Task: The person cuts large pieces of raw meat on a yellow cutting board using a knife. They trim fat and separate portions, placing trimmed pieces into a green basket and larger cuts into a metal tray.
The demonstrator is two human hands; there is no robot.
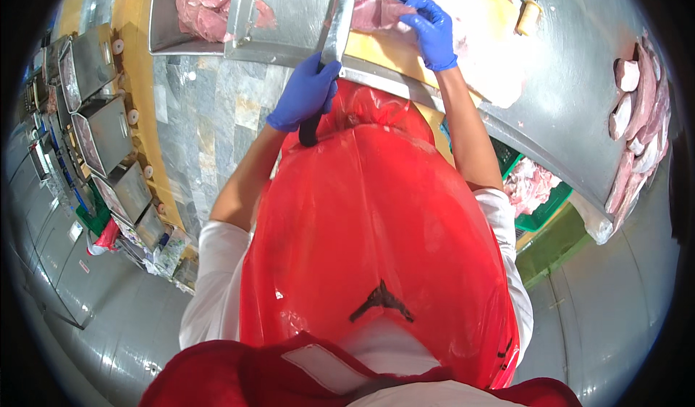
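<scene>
Two-handed knife work on a piece of meat (pixel 373 7), which lies on the cutting board (pixel 367 48) at the front of the metal desk (pixel 565 95). The left hand (pixel 308 92) has a closed grip around the black handle of a broad knife (pixel 337 34); the blade points away from the body, beside the left end of the meat. Whether the edge touches the meat cannot be told. The right hand (pixel 427 30) rests at the opposite end, fingers slightly parted; whether this grip pinches or merely presses is unclear.

For sound technique, the right fingertips should curl back from the line of the blade while keeping the meat flat and steady. The left wrist is best held firm, and the cut made in long, even strokes rather than by forcing downward. Since the meat is probably slippery, a light stretch away from the edge would help the blade track cleanly. The pale-handled tool (pixel 530 17), at upper right, lies well clear of the knife's path.
</scene>
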